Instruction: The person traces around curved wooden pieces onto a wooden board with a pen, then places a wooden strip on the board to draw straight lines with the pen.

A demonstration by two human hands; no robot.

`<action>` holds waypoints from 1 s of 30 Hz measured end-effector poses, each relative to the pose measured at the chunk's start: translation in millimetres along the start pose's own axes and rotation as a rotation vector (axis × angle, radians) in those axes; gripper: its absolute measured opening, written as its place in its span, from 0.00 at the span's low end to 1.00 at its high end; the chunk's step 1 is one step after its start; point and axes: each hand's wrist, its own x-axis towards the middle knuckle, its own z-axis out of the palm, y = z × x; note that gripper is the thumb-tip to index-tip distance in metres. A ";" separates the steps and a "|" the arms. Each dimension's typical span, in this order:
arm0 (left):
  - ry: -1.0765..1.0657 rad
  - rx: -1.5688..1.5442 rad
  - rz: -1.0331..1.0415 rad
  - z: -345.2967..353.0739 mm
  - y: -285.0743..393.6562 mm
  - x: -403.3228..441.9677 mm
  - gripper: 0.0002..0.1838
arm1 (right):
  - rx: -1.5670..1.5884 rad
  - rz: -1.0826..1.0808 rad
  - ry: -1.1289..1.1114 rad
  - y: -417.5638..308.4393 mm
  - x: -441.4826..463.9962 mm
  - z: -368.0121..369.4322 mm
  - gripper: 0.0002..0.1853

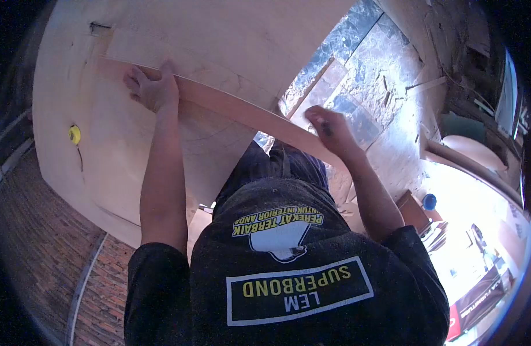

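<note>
A long, narrow wooden board (236, 108) lies slantwise across a large pale wooden sheet, and its right part juts past the sheet's edge. My left hand (154, 90) grips the board toward its far left part, fingers bent over it. My right hand (333, 134) is closed beside the board's right part, over the gap past the sheet. A small dark thing shows in its fingers, too blurred to name. Whether the right hand touches the board I cannot tell.
The large wooden sheet (104, 173) fills the left side, with a yellow tape measure (75, 135) on it. Wood offcuts (329, 81) lie on the littered floor (386, 121) at right. A blue round object (429, 201) stands lower right; a brick wall (98, 288) is lower left.
</note>
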 end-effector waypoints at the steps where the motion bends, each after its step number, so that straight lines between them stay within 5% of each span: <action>1: -0.004 -0.010 0.002 -0.1 -0.5 1.0 0.56 | 0.097 -0.031 -0.144 -8.8 2.2 11.0 0.10; 10: -0.016 -0.046 0.037 -0.4 -10.5 3.4 0.54 | 0.045 -0.063 0.085 -50.8 7.2 45.5 0.17; 20: -0.027 -0.041 0.041 -1.9 -5.9 -0.2 0.50 | 0.072 -0.025 0.034 -46.8 8.3 51.5 0.15; 24: 0.137 -0.240 0.028 4.1 -13.9 2.0 0.48 | -0.067 -0.031 -0.103 -47.4 17.4 52.7 0.15; 30: 0.088 -0.194 -0.048 -16.0 -1.8 -15.9 0.56 | 0.156 -0.075 0.045 -49.8 -0.5 54.1 0.14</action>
